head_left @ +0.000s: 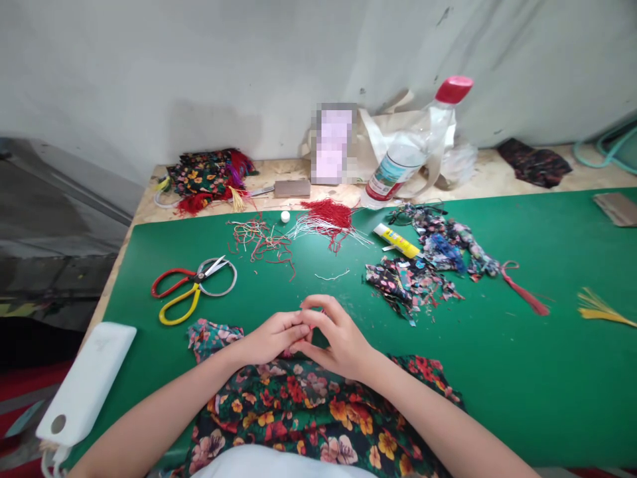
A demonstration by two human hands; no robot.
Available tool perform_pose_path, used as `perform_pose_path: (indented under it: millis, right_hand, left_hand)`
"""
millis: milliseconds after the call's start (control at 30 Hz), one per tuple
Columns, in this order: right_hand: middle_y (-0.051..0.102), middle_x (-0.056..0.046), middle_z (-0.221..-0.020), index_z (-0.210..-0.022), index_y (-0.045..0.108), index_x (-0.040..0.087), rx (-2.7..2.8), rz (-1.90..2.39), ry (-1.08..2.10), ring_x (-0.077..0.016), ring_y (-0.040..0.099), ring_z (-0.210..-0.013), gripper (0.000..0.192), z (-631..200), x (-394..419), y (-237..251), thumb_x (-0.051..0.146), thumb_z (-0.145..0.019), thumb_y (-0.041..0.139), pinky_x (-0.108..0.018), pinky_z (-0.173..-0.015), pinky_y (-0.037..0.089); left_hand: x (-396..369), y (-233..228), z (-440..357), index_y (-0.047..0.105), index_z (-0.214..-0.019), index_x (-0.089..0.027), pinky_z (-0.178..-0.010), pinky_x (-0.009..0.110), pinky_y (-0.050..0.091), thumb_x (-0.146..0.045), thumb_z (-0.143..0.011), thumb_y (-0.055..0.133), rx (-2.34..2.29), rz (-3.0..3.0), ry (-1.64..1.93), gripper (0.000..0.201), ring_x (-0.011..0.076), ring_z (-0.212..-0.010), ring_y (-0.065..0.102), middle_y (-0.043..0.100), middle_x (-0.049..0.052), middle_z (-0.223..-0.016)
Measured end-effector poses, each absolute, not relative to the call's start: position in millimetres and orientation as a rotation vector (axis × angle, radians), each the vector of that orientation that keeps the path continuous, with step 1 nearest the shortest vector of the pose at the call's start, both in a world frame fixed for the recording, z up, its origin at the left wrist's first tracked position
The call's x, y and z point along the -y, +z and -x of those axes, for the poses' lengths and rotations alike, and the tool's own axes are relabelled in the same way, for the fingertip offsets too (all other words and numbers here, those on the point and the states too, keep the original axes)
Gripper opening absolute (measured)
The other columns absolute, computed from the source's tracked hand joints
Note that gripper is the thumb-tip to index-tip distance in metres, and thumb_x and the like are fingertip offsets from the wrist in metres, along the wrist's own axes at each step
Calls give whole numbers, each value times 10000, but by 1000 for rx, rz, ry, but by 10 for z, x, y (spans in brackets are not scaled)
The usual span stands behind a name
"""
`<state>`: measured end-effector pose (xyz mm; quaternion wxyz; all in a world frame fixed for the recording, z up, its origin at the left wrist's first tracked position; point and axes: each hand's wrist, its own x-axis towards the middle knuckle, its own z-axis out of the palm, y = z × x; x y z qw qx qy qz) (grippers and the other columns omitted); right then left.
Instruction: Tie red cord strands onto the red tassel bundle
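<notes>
My left hand (pixel 271 340) and my right hand (pixel 343 342) meet at the fingertips over the near part of the green mat (pixel 497 378). Both have their fingers bent and pinched together. A bit of pink or red shows between them, too small and covered to name. Dark floral cloth (pixel 298 401) lies bunched under my wrists and across my lap. Beside my left wrist is a teal floral cloth piece (pixel 213 335). Scissors (pixel 196 279) with one red and one yellow handle lie farther left, overlapping a grey ring (pixel 233 282).
Red threads (pixel 328 219), a yellow glue tube (pixel 398 241) and floral scraps (pixel 411 282) lie beyond my hands. A tilted plastic bottle (pixel 395 169) and a blurred-out phone (pixel 332 146) stand near the wall. A white power bank (pixel 87 385) sits at the left edge.
</notes>
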<state>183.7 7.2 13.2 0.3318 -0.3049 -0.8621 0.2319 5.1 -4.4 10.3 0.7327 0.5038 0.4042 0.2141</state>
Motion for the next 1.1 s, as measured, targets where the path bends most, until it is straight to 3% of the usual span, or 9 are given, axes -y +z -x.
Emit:
perform_pose_path:
  millis: [67, 167, 333, 567, 833, 1100]
  right_hand:
    - [585, -132, -1082, -1192, 504, 194, 2273, 876, 590, -220, 558, -999, 411, -1833, -64, 122, 388, -839, 586, -365, -819, 504]
    - [624, -126, -970, -1173, 509, 149, 2369, 866, 507, -223, 564, -886, 433, -1835, -81, 95, 467, -879, 497, -388, -808, 481]
    - [628, -63, -745, -908, 557, 160, 2422, 833, 412, -174, 498, -657, 358, -1865, -144, 55, 432, -953, 327, -357, -709, 402]
    - [495, -2, -581, -652, 466, 200, 2456, 813, 297, -142, 392, -581, 321, -1891, -186, 71, 320, -941, 397, -306, -642, 317]
    - [451, 30, -568, -654, 439, 196, 2357, 742, 588, -116, 385, -575, 293, -1863, -174, 42, 200, -943, 391, -277, -630, 303]
    - [449, 32, -554, -617, 461, 185, 2188, 796, 909, -96, 407, -563, 339, -1829, -123, -7, 206, -948, 396, -254, -626, 335]
  left_hand:
    - [45, 94, -51, 517, -727, -136, -523, 206, 301, -534, -849, 469, -874, -1053, 447, 419, 65, -521, 364, 441, -35, -573]
    - [47, 99, -55, 481, -746, -145, -496, 204, 276, -571, -810, 511, -855, -961, 429, 431, 53, -492, 341, 422, -52, -557]
    - [46, 127, -53, 465, -737, -143, -498, 199, 280, -548, -810, 530, -815, -920, 418, 416, 43, -494, 340, 399, -61, -565]
    - [34, 83, -35, 508, -775, -130, -495, 194, 282, -522, -833, 514, -779, -950, 413, 397, 40, -488, 337, 405, -61, -568]
    - [35, 98, -35, 504, -777, -124, -489, 192, 277, -535, -824, 526, -761, -891, 426, 414, 34, -477, 317, 384, -69, -555]
    - [31, 69, -35, 508, -778, -123, -490, 200, 278, -534, -842, 501, -750, -889, 428, 416, 36, -474, 329, 387, -63, -546]
